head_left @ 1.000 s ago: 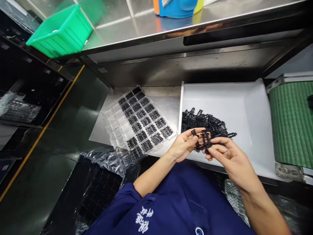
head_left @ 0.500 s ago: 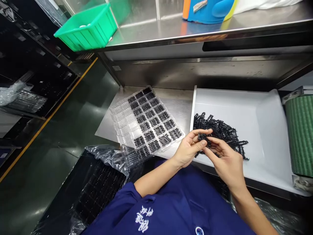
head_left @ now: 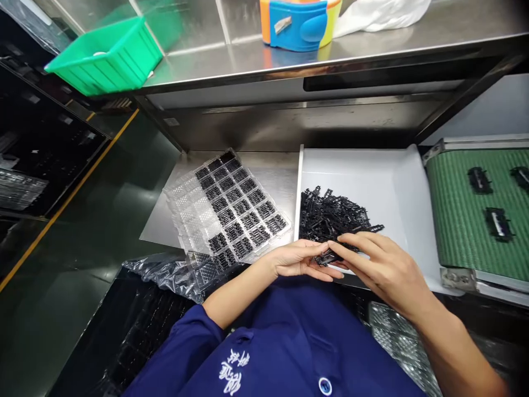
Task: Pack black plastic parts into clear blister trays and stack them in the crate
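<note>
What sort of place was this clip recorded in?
Probably a factory workstation: a green belt, likely a conveyor, carries dark parts, a heap of black pieces lies in a white bin, and a clear compartmented tray is partly filled.

Bright in the middle, dim along the left edge
Light seems to fall from above: the white tray [head_left: 351,171] right of centre is bright, the steel shelf [head_left: 231,62] across the top gives soft glare, and the floor [head_left: 95,231] at left carries pale reflections. Deep shadow lies under the shelf. The wide lens stretches and softens the right forearm [head_left: 450,336] at lower right
</note>
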Demonstrator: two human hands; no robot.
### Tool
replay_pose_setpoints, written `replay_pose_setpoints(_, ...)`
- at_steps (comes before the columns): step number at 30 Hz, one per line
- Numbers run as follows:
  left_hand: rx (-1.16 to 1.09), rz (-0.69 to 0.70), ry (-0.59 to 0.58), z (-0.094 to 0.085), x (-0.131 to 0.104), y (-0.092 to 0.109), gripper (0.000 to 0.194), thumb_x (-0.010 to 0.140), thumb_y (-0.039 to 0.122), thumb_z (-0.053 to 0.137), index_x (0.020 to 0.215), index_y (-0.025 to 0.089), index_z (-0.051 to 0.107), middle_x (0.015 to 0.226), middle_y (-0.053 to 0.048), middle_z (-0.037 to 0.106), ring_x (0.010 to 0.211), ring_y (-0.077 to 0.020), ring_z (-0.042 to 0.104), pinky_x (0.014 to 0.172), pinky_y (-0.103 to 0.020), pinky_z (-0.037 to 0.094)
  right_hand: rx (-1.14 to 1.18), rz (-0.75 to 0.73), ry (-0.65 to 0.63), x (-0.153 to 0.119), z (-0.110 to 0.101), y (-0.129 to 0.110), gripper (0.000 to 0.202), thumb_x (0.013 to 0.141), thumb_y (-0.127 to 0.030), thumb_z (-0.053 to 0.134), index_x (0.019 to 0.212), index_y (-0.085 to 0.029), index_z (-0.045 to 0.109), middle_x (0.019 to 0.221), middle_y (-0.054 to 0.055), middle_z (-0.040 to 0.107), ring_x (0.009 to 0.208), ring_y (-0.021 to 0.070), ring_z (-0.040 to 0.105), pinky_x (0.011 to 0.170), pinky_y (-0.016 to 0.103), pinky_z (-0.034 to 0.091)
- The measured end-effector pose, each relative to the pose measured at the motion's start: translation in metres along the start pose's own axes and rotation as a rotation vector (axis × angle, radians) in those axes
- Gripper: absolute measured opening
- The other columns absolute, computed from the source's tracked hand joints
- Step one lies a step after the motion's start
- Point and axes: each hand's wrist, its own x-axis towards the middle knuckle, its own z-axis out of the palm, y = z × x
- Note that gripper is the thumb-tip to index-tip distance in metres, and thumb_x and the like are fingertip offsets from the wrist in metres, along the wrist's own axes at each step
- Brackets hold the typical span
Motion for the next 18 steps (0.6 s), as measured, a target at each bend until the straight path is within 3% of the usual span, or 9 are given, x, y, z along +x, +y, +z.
replay_pose_setpoints(4, 0.12, -0.053, -0.061, 0.01, 0.015, 0.0, 0.046, 0.069, 0.046, 0.085, 0.103, 0.015, 0.074, 0.094, -0.01, 0.075, 0.081, -0.0202, 0.075, 0.071, -0.028, 0.058, 0.051, 0.02, -0.115, -0.021, -0.013, 0.012, 0.032, 0.102, -0.024, 0.048, 0.129, -0.027, 0.064, 0.106, 0.006, 0.072, 0.095, 0.0231, 0.065, 0.08, 0.037, 0.049)
replay_pose_setpoints(6, 0.149, -0.041, -0.028, 0.013, 0.024, 0.001, 0.049, 0.066, 0.042, 0.088, 0.104, 0.015, 0.074, 0.091, -0.008, 0.075, 0.079, -0.0192, 0.074, 0.073, -0.028, 0.057, 0.116, 0.07, -0.099, -0.032, -0.021, 0.018, 0.032, 0.102, -0.025, 0.049, 0.128, -0.031, 0.064, 0.109, 0.004, 0.072, 0.098, 0.0226, 0.065, 0.083, 0.037, 0.049)
replay_pose_setpoints(8, 0.132, 0.036, 0.086, 0.017, 0.033, 0.001, 0.044, 0.068, 0.037, 0.087, 0.104, 0.014, 0.075, 0.087, -0.007, 0.073, 0.075, -0.0167, 0.072, 0.078, -0.029, 0.057, 0.188, 0.165, -0.029, -0.042, -0.028, 0.02, 0.027, 0.1, -0.025, 0.054, 0.122, -0.032, 0.067, 0.107, 0.003, 0.072, 0.096, 0.0219, 0.066, 0.085, 0.036, 0.049)
replay_pose_setpoints(10, 0.063, 0.171, 0.202, 0.024, 0.043, 0.0, 0.036, 0.075, 0.034, 0.083, 0.104, 0.014, 0.074, 0.088, -0.006, 0.072, 0.076, -0.0147, 0.071, 0.086, -0.032, 0.055, 0.239, 0.358, 0.105, -0.047, -0.031, 0.018, 0.017, 0.096, -0.027, 0.061, 0.11, -0.031, 0.07, 0.101, 0.002, 0.072, 0.091, 0.0218, 0.067, 0.085, 0.036, 0.05)
replay_pose_setpoints(14, -0.159, 0.438, 0.213, 0.049, 0.064, -0.011, 0.027, 0.084, 0.035, 0.074, 0.101, 0.015, 0.074, 0.102, -0.01, 0.072, 0.103, -0.0195, 0.068, 0.102, -0.036, 0.05, 0.251, 0.809, 0.348, -0.045, -0.018, 0.005, 0.01, 0.09, -0.037, 0.07, 0.094, -0.027, 0.07, 0.088, 0.003, 0.07, 0.077, 0.022, 0.065, 0.074, 0.037, 0.053)
replay_pose_setpoints(16, -0.227, 0.508, 0.224, 0.064, 0.074, -0.017, 0.025, 0.085, 0.034, 0.074, 0.101, 0.015, 0.073, 0.11, -0.011, 0.071, 0.115, -0.0212, 0.064, 0.106, -0.036, 0.046, 0.227, 0.862, 0.395, -0.04, -0.005, 0.0, 0.014, 0.091, -0.037, 0.068, 0.098, -0.025, 0.071, 0.088, 0.004, 0.07, 0.073, 0.0206, 0.065, 0.072, 0.037, 0.054)
replay_pose_setpoints(18, -0.256, 0.543, 0.263, 0.076, 0.083, -0.023, 0.025, 0.085, 0.033, 0.072, 0.104, 0.016, 0.072, 0.115, -0.011, 0.071, 0.121, -0.0223, 0.062, 0.11, -0.036, 0.043, 0.181, 0.81, 0.414, -0.036, 0.007, -0.004, 0.019, 0.093, -0.033, 0.065, 0.108, -0.024, 0.072, 0.093, 0.006, 0.071, 0.077, 0.0206, 0.066, 0.078, 0.038, 0.056)
